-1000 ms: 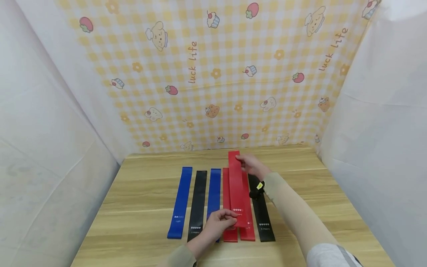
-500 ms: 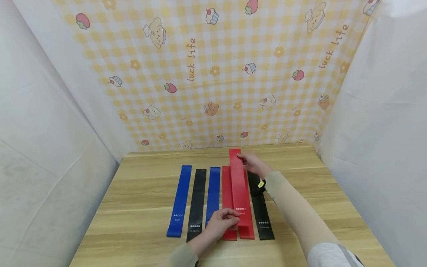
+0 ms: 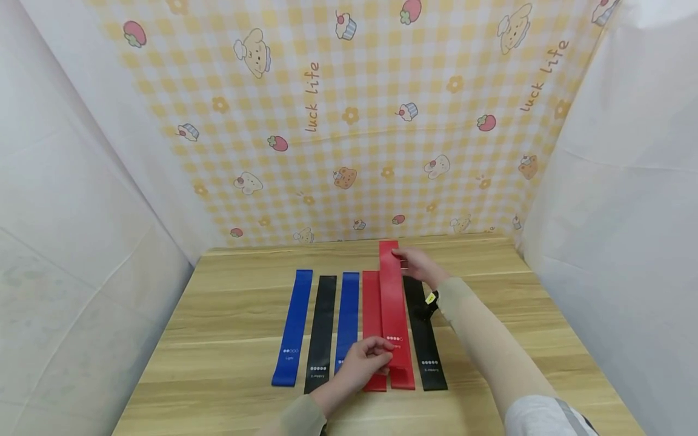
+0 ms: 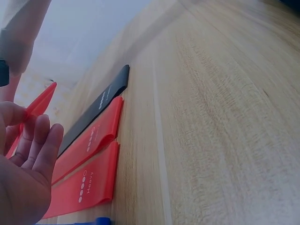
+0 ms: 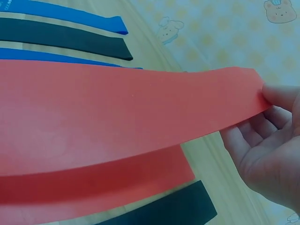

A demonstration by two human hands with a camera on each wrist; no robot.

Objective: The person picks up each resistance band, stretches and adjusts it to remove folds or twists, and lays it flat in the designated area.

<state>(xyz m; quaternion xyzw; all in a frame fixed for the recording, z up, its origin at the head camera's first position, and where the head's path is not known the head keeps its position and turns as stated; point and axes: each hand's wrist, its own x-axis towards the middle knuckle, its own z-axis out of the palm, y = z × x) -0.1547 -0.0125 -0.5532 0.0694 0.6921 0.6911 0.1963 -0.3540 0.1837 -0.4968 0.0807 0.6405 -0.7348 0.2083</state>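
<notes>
A red resistance loop band (image 3: 392, 297) marked with white dots is stretched out lengthwise above the table between both hands. My left hand (image 3: 360, 364) pinches its near end by the left edge; the left wrist view shows that band raised off the wood. At the far end my right hand (image 3: 418, 266) has the corner between thumb and fingers, as the right wrist view confirms. Beneath lie two more red bands, the left one (image 3: 372, 303) beside the right one (image 3: 403, 383), which the held band mostly covers. In the left wrist view, "Heavy" is readable on the nearer red band (image 4: 86, 185).
Left of the red bands lie a blue band (image 3: 348, 315), a black band (image 3: 322, 327) and a blue band (image 3: 293, 327) marked "Light". Another black band (image 3: 428, 345) lies to the right. The wooden table (image 3: 229, 339) meets a checked cloth (image 3: 349, 151) behind.
The held red band has shifted slightly to the right, now over the right-hand red band, uncovering more of the left one. Both hands keep their hold on it.
</notes>
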